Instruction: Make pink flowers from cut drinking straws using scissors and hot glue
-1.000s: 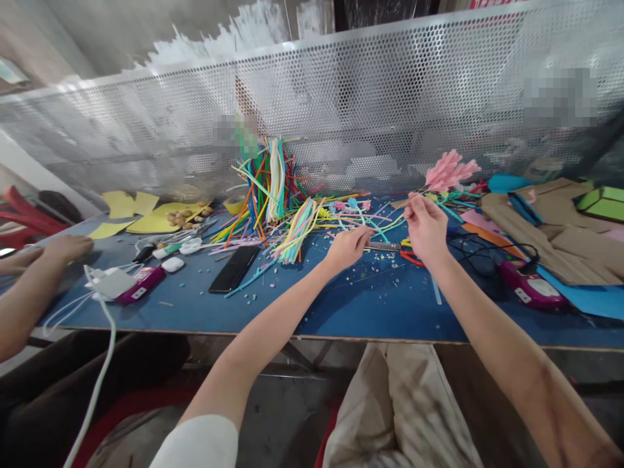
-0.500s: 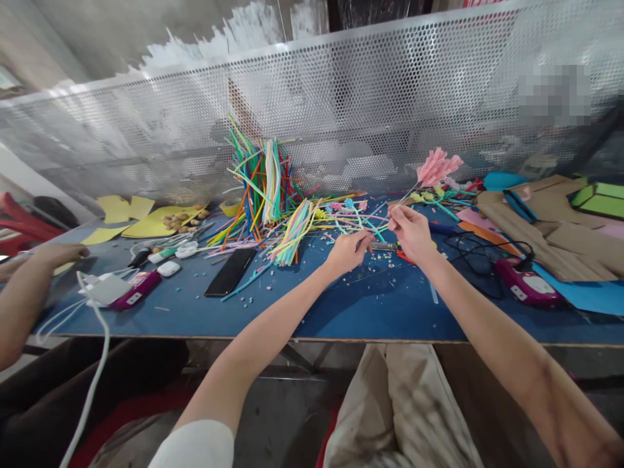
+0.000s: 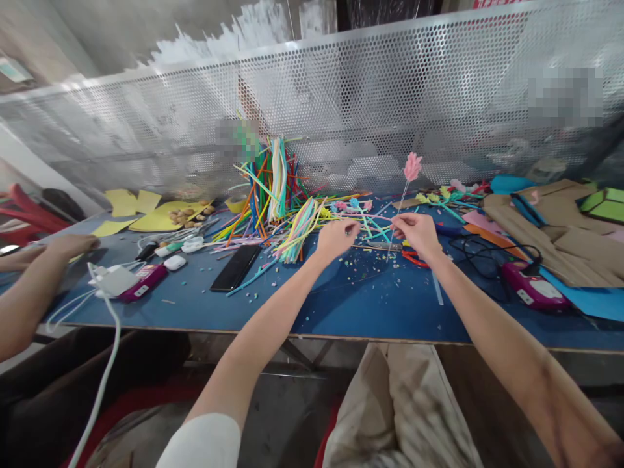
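My right hand [image 3: 416, 234] pinches the thin wire stem of a pink pipe-cleaner flower [image 3: 412, 167]. The flower stands nearly upright above the fingers, and the wire runs on below them. My left hand [image 3: 338, 238] is curled beside the loose pipe cleaners; what its fingers hold, if anything, is too small to make out. Between and just below my hands lie pliers with red and yellow handles [image 3: 414, 260]. A bundle of pastel pipe cleaners [image 3: 298, 233] rests left of my left hand. Small coloured clippings are scattered on the blue table [image 3: 351, 305].
A black phone [image 3: 236, 268] lies left of my forearm. A standing bunch of pipe cleaners [image 3: 277, 179] leans at the perforated metal screen [image 3: 195, 117]. Cardboard pieces [image 3: 560, 237] and a purple power strip [image 3: 533, 286] are right. Another person's hand [image 3: 73, 247] is far left.
The flower has turned from leaning right to nearly upright and moved left. My left hand has drawn left and up, away from the pliers. My right hand has shifted slightly right and down.
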`<state>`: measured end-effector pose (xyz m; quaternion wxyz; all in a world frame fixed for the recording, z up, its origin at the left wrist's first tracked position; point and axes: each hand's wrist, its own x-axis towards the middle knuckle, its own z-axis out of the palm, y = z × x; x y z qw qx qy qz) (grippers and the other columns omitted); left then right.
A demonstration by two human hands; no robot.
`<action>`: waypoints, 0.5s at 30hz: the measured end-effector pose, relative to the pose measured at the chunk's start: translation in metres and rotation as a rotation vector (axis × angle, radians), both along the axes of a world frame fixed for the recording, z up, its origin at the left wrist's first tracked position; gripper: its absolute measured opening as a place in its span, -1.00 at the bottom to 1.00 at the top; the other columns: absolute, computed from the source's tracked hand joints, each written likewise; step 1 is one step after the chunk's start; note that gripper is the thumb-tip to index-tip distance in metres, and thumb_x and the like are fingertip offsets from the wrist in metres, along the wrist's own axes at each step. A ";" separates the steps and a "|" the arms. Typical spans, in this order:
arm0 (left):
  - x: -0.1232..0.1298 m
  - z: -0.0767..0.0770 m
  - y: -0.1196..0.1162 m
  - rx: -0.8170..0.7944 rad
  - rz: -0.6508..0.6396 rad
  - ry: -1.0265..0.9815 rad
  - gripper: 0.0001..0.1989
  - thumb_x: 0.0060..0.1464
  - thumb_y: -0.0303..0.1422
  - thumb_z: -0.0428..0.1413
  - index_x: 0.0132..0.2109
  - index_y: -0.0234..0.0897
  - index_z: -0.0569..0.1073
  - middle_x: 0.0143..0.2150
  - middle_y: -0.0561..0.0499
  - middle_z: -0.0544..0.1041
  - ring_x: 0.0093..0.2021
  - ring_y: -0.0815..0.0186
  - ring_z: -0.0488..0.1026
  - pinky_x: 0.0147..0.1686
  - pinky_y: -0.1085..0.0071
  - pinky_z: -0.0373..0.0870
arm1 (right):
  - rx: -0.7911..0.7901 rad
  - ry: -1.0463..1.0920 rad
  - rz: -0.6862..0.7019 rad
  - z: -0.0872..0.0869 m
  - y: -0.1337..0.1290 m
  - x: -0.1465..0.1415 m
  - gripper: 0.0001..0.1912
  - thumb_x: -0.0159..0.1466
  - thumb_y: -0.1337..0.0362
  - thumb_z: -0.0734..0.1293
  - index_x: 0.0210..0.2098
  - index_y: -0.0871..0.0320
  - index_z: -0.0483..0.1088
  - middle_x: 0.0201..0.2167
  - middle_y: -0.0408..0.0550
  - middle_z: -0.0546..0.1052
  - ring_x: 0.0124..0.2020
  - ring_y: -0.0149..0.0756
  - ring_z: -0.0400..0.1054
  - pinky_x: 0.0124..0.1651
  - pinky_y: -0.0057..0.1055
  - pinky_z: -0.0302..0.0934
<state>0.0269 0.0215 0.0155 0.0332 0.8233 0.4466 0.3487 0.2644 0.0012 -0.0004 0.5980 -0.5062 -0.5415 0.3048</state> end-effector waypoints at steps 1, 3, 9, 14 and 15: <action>-0.007 0.002 0.008 -0.001 0.064 -0.014 -0.74 0.30 -0.21 0.05 -0.09 -0.12 0.63 -0.17 -0.02 0.67 -0.16 0.19 0.59 -0.15 0.34 0.44 | -0.011 -0.059 -0.029 -0.001 0.002 0.005 -0.63 0.14 -0.01 0.44 -0.33 0.22 0.58 -0.44 0.03 0.62 -0.55 -0.32 0.45 -0.48 -0.37 0.37; -0.022 0.005 0.022 -0.019 0.187 -0.008 -0.73 0.30 -0.19 0.05 -0.05 -0.12 0.62 -0.14 -0.04 0.66 -0.12 0.15 0.57 -0.09 0.28 0.43 | -0.050 -0.134 -0.059 -0.005 0.005 0.012 -0.65 0.17 0.02 0.42 -0.34 0.23 0.57 -0.47 0.04 0.61 -0.57 -0.30 0.46 -0.49 -0.36 0.38; -0.059 0.011 0.049 -0.151 0.363 0.200 -0.70 0.22 -0.24 0.15 0.05 -0.22 0.55 0.03 -0.20 0.59 0.04 0.02 0.50 0.07 0.10 0.38 | -0.208 -0.293 0.004 -0.019 0.013 0.019 -0.78 0.13 0.18 0.45 -0.53 0.20 0.54 -0.63 0.01 0.55 -0.66 -0.24 0.43 -0.50 -0.30 0.38; -0.077 0.013 0.061 -0.254 0.522 0.332 -0.61 0.19 -0.20 0.19 0.07 -0.36 0.49 0.08 -0.35 0.51 0.15 -0.09 0.43 0.16 -0.07 0.31 | -0.186 -0.460 -0.059 -0.015 0.012 0.020 -0.79 0.14 0.14 0.45 -0.47 0.17 0.55 -0.65 -0.04 0.54 -0.61 -0.22 0.44 -0.35 -0.29 0.37; -0.080 0.014 0.063 -0.281 0.548 0.351 -0.63 0.20 -0.21 0.19 0.04 -0.39 0.50 0.06 -0.36 0.52 0.16 -0.11 0.42 0.16 -0.10 0.30 | -0.162 -0.488 -0.079 -0.013 0.011 0.019 -0.78 0.16 0.12 0.43 -0.45 0.16 0.55 -0.62 -0.04 0.55 -0.58 -0.22 0.46 -0.31 -0.30 0.36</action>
